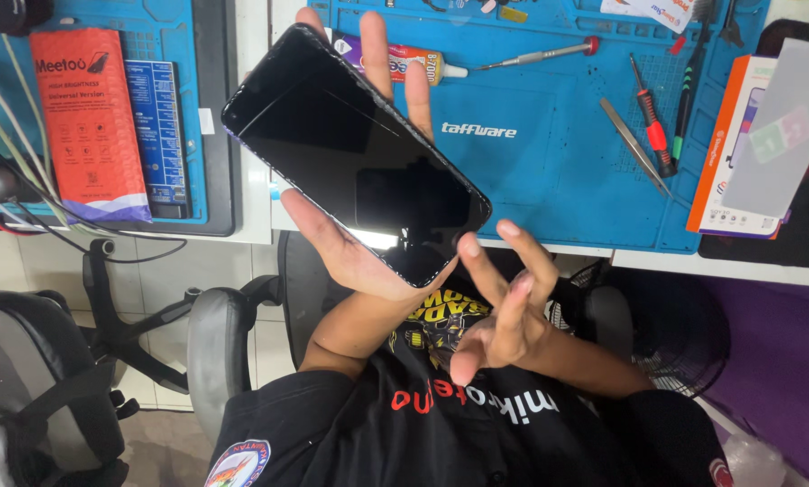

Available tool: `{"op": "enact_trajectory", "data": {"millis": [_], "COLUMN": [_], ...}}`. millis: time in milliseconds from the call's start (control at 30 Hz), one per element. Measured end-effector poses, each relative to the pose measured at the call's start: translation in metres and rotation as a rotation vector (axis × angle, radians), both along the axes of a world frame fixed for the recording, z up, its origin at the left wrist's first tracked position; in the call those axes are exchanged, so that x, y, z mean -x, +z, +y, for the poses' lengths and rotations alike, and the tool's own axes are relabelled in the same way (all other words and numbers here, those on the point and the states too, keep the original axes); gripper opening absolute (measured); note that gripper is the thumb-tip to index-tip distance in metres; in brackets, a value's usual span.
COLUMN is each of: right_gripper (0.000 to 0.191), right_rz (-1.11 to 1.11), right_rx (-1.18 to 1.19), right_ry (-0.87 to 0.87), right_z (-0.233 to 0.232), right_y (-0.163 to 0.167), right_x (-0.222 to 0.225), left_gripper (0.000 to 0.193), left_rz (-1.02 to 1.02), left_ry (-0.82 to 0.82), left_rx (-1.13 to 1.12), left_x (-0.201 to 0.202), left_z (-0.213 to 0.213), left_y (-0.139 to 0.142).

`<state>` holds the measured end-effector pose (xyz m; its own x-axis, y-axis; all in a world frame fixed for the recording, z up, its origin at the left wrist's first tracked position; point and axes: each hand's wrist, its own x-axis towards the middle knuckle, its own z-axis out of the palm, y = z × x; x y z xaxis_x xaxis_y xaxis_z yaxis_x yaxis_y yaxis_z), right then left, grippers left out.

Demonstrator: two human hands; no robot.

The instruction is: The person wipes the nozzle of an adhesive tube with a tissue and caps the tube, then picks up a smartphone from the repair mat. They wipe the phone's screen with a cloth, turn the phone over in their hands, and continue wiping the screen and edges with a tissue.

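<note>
A black smartphone [350,153] with a dark, glossy screen lies tilted across my left hand [350,257]. The palm and thumb support its lower edge, and the fingertips show past its upper edge. My right hand [504,316] hovers just below the phone's lower right corner with its fingers spread. It holds nothing, and its index fingertip is close to the phone's corner. Both hands are above my lap, in front of a blue work mat [531,171].
On the mat lie a glue tube [413,61], a thin silver screwdriver [535,56], tweezers [634,144] and a red-and-black screwdriver [652,122]. An orange-and-white box [738,144] sits at the right. A red packet [89,122] lies on a second mat at the left. A grey chair armrest [215,343] stands below.
</note>
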<state>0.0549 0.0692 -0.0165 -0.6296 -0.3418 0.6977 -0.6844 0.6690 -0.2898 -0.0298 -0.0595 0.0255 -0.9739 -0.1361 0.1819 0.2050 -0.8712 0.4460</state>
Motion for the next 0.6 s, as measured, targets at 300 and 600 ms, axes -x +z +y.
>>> {"op": "enact_trajectory", "data": {"millis": [300, 600], "right_gripper": [0.088, 0.092], "right_rz": [0.027, 0.068], "right_rx": [0.022, -0.015], "right_ry": [-0.137, 0.005], "right_z": [0.017, 0.012], "right_y": [-0.004, -0.008], "right_x": [0.02, 0.014], "left_gripper": [0.076, 0.078], "left_rz": [-0.037, -0.065], "left_ry": [-0.021, -0.095], "left_rx": [-0.08, -0.16], "left_x": [0.002, 0.005], "left_z": [0.0, 0.001], "left_y": [0.021, 0.03]}}
